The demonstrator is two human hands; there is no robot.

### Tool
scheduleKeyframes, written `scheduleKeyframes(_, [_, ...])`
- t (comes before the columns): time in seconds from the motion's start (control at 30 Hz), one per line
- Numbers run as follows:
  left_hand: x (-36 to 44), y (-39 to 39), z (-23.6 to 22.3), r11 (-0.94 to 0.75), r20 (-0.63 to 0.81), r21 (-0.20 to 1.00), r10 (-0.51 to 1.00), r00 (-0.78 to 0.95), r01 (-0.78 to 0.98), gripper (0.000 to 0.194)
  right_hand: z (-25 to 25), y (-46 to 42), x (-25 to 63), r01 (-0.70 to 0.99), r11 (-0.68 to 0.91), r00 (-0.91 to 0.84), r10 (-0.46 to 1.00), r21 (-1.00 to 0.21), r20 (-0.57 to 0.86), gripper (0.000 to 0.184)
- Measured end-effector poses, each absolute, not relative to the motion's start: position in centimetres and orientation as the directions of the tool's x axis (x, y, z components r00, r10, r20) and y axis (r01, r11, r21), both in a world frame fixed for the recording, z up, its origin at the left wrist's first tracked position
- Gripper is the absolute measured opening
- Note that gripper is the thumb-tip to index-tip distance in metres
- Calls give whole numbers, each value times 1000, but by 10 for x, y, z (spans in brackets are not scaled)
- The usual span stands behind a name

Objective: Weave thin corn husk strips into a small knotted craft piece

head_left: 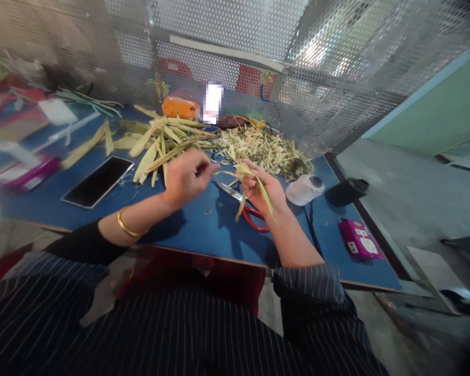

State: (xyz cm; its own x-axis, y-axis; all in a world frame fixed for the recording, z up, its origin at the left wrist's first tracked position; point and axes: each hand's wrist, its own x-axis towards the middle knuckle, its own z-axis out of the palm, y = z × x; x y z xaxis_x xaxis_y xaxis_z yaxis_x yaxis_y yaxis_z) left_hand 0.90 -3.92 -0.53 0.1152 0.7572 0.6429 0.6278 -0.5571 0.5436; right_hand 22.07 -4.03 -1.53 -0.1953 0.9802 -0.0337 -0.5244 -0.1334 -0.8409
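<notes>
My right hand is closed around a pale yellow-green piece of corn husk, folded at the top, with thin strips hanging below the fingers. To its left is my left hand, smeared by motion, its fingers curled and thumb and forefinger close together. Whether a thread or strip lies in that pinch is hidden. Partly beneath my right hand, scissors with red handles lie on the blue table. Behind my left hand is a pile of long husk leaves. A heap of shredded husk spreads behind my right hand.
A white thread spool, a black spool and a purple packet stand to the right. A dark phone lies left. An orange packet and a lit screen are by the perforated metal panel.
</notes>
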Motion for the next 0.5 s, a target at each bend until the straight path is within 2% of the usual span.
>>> scheduleKeyframes(0.07, [18, -51, -25, -474, 315, 678, 878, 362, 561, 33, -16, -40, 219, -497, -110, -153, 987, -861, -38, 26])
scheduleKeyframes(0.1, [22, -53, -33, -432, 219, 741, 879, 424, 514, 30, -15, -40, 218, -481, -98, -140, 990, -871, -34, 25])
scheduleKeyframes(0.17, [27, -49, -44, -404, 211, 805, 879, 427, 435, 24, -13, -42, 216, -447, -69, -135, 991, -892, -9, 20])
scheduleKeyframes(0.27, [29, -37, -44, -317, 210, 887, 925, 318, 336, 25, -9, -49, 209, -417, -29, -150, 988, -908, 38, 16])
scheduleKeyframes(0.37, [30, -34, -35, -230, 186, 972, 881, 435, 51, 34, -9, -55, 201, -440, -19, -134, 990, -898, 45, 11])
scheduleKeyframes(0.43, [31, -37, -29, -172, 209, 978, 841, 498, -120, 36, -11, -57, 196, -470, -24, -121, 992, -883, 38, 7])
scheduleKeyframes(0.5, [31, -39, -26, -128, 200, 975, 864, 462, -182, 32, -13, -57, 194, -492, -24, -110, 993, -870, 35, 5])
